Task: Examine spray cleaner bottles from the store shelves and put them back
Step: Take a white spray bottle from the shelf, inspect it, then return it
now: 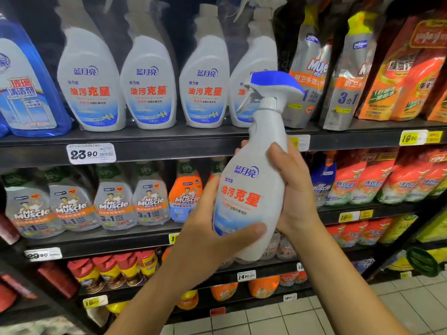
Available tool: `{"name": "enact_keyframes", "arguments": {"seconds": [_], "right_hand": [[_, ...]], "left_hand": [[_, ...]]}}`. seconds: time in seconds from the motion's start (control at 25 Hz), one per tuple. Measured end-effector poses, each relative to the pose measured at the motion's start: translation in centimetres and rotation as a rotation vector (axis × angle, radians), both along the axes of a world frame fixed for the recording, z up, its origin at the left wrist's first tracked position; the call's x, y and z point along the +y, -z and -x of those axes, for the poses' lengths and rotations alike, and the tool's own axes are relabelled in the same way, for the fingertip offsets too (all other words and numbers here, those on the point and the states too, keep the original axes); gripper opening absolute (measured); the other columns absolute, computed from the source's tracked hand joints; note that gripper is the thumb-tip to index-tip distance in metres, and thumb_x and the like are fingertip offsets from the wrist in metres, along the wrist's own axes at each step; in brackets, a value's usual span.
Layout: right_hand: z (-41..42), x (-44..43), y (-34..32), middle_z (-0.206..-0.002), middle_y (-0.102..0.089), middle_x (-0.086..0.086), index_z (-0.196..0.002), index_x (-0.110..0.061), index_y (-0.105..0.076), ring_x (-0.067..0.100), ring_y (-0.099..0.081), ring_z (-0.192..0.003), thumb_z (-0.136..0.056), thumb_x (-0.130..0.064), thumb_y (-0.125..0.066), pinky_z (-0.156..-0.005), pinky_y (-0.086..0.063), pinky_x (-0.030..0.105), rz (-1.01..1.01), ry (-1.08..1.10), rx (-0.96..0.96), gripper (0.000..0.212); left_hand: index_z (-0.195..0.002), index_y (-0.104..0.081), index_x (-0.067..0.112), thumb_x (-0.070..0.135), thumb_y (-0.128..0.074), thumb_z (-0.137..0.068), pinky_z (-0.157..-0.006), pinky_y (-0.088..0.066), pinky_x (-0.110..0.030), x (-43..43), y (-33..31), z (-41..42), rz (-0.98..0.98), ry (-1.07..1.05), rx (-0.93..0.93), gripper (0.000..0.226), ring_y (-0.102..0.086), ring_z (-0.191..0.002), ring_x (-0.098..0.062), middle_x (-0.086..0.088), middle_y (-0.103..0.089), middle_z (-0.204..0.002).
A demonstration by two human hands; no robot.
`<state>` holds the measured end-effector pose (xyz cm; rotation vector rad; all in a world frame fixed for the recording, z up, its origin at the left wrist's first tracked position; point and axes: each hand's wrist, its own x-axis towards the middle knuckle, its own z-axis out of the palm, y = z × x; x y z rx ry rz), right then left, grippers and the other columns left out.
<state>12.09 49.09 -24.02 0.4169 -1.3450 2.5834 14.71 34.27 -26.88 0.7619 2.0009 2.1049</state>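
Note:
I hold a white spray cleaner bottle (251,180) with a blue trigger head and red characters on its label, upright in front of the shelves. My left hand (212,235) grips its lower body, thumb across the bottom of the label. My right hand (292,187) wraps the right side and back of the bottle. On the top shelf behind it stand several matching white bottles (147,88) in a row.
The dark shelf edge (169,143) carries a 23.90 price tag (91,153). A blue bottle (26,88) stands at far left. Mr Muscle bottles (113,201) fill the middle shelf, orange refill pouches (399,76) the right. Tiled floor (314,315) lies below.

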Motion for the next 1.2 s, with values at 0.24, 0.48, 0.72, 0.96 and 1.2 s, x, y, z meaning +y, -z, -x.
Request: {"name": "enact_keyframes", "arguments": {"seconds": [0.24,0.48,0.72,0.96,1.2], "right_hand": [[-0.6,-1.3,-0.8,-0.097,-0.068,0.01,-0.13,-0.016,-0.051,0.023,-0.065,-0.082,-0.077,-0.02,-0.067,-0.073,-0.056,0.039,-0.149,0.236,-0.004,0.056],[-0.1,0.9,-2.8,-0.073,-0.069,-0.006,-0.092,-0.012,-0.066,0.005,-0.064,-0.065,-0.082,-0.029,-0.062,-0.062,-0.053,0.02,-0.226,0.043,0.002,0.02],[0.7,1.5,-3.7,-0.075,-0.073,0.006,-0.088,-0.006,-0.068,0.017,-0.07,-0.065,-0.079,-0.028,-0.066,-0.062,-0.059,0.029,-0.337,0.026,-0.081,0.024],[1.0,2.0,-4.1,-0.081,-0.073,0.004,-0.098,-0.008,-0.071,0.018,-0.067,-0.072,-0.086,-0.014,-0.062,-0.071,-0.056,0.03,-0.407,0.073,-0.086,0.016],[1.3,1.4,-3.6,-0.086,-0.074,0.002,-0.098,-0.013,-0.071,0.017,-0.067,-0.077,-0.08,-0.016,-0.063,-0.076,-0.056,0.031,-0.322,0.01,-0.094,0.019]], "left_hand": [[-0.141,-0.025,0.047,0.046,-0.087,-0.05,-0.087,-0.054,-0.026,2.0,1.9,-0.6,0.07,-0.154,0.111,0.11,-0.054,-0.118,-0.001,0.028,-0.051,-0.129],[-0.116,-0.038,0.063,0.037,-0.086,-0.056,-0.08,-0.057,-0.029,0.7,2.2,-0.2,-0.119,0.085,-0.085,0.081,-0.066,-0.104,-0.012,0.018,-0.066,-0.117],[-0.129,-0.049,0.036,0.045,-0.089,-0.053,-0.077,-0.058,-0.037,0.5,2.1,-1.1,-0.49,0.274,-0.437,0.086,-0.066,-0.108,-0.023,0.0,-0.069,-0.118],[-0.123,-0.064,0.026,0.052,-0.063,-0.079,-0.08,-0.055,-0.054,-0.5,2.6,-0.2,-0.686,0.293,-0.519,0.051,-0.06,-0.115,-0.035,-0.011,-0.061,-0.13],[-0.127,-0.06,0.03,0.06,-0.051,-0.084,-0.091,-0.042,-0.068,-1.1,3.0,-0.1,-0.688,0.405,-0.542,0.053,-0.06,-0.115,-0.037,-0.01,-0.061,-0.13]]}}
